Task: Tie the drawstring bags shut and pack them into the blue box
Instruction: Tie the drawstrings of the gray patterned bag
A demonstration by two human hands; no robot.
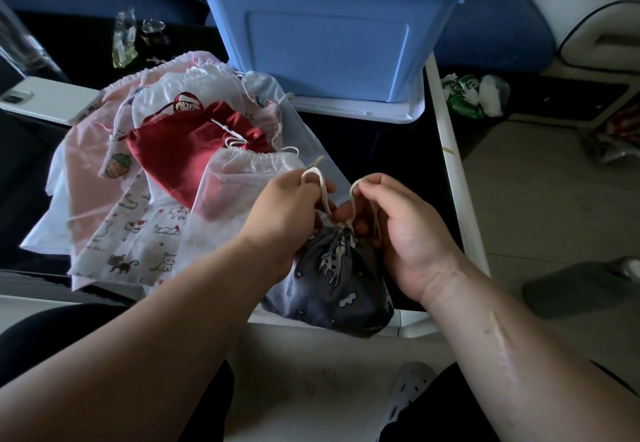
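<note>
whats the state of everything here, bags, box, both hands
grey bag: mouth gathered shut, at the table edge, outside the box
cord: two loops raised, one in each hand
left hand: pinches one loop
right hand: pinches the other loop
blue box: upright, no lid on it, inside hidden
red bag: lying on the pile, outside the box
pale bags: lying flat in a pile, outside the box

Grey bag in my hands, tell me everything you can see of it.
The grey bag looks like fabric printed with white animals, clouds and stars. Its mouth is gathered shut, facing up. It sits on the table, at its near edge. The left hand and right hand each pinch a loop of its cream cord.
</note>
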